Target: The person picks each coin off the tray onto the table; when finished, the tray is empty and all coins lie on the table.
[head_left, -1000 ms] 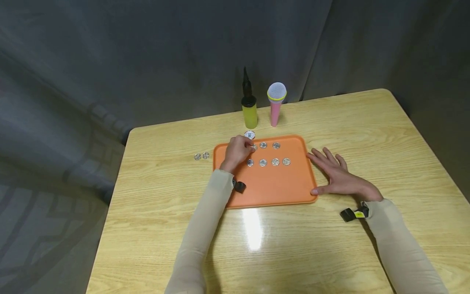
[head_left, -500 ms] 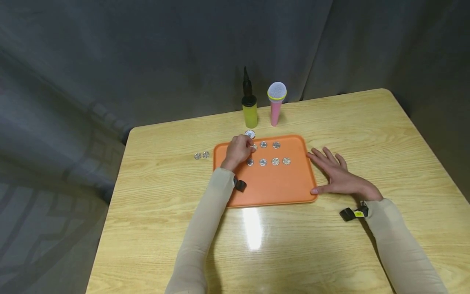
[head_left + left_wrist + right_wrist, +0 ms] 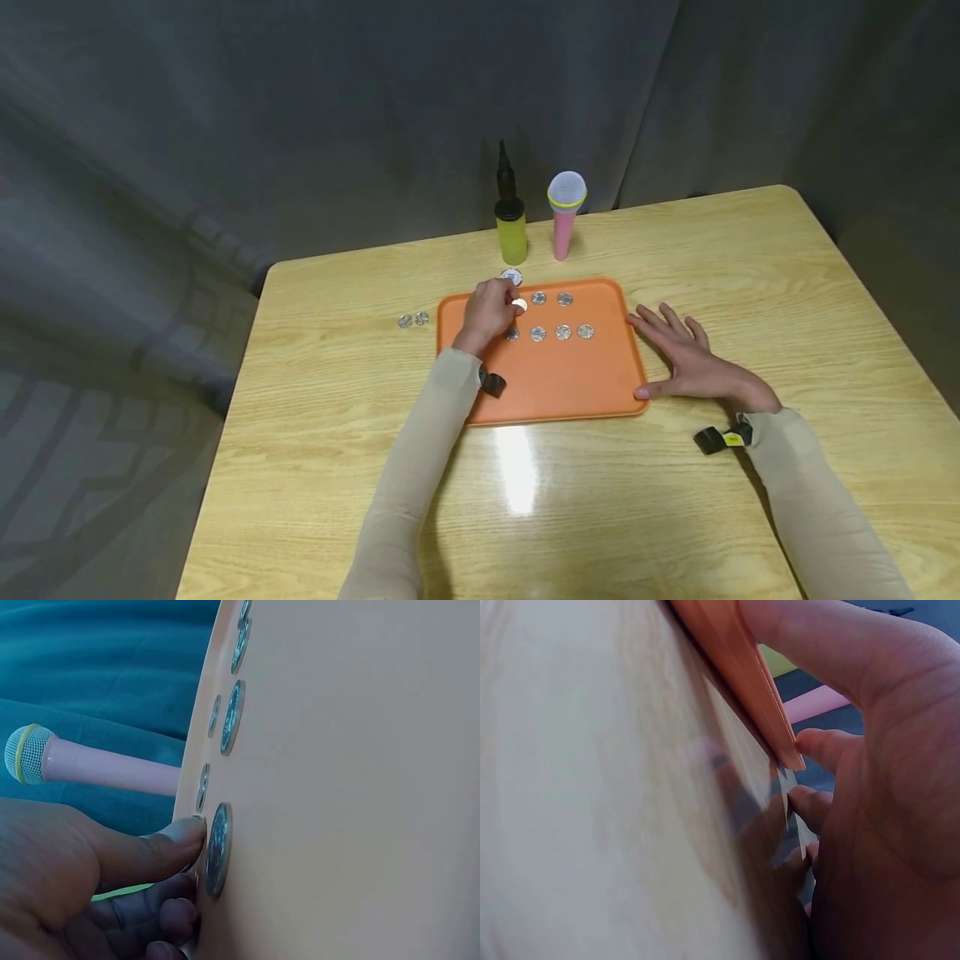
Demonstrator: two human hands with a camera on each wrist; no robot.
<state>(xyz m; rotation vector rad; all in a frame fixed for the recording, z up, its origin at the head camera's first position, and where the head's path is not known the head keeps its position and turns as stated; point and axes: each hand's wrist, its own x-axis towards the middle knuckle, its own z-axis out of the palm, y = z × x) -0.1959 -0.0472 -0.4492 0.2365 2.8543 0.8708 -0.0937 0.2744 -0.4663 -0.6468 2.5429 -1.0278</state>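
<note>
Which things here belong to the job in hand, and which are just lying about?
In the job:
orange tray
silver discs in rows on it
left hand, pinching one bright disc
right hand, touching the tray's edge
two loose discs on the table, probably

Apparently lying about:
yellow hand pump
pink microphone
white chip

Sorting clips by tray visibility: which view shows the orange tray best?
The head view: nearly the whole orange tray shows, with the left hand and sleeve covering part. The left wrist view shows part of its surface with silvery discs; the right wrist view, only an edge.
</note>
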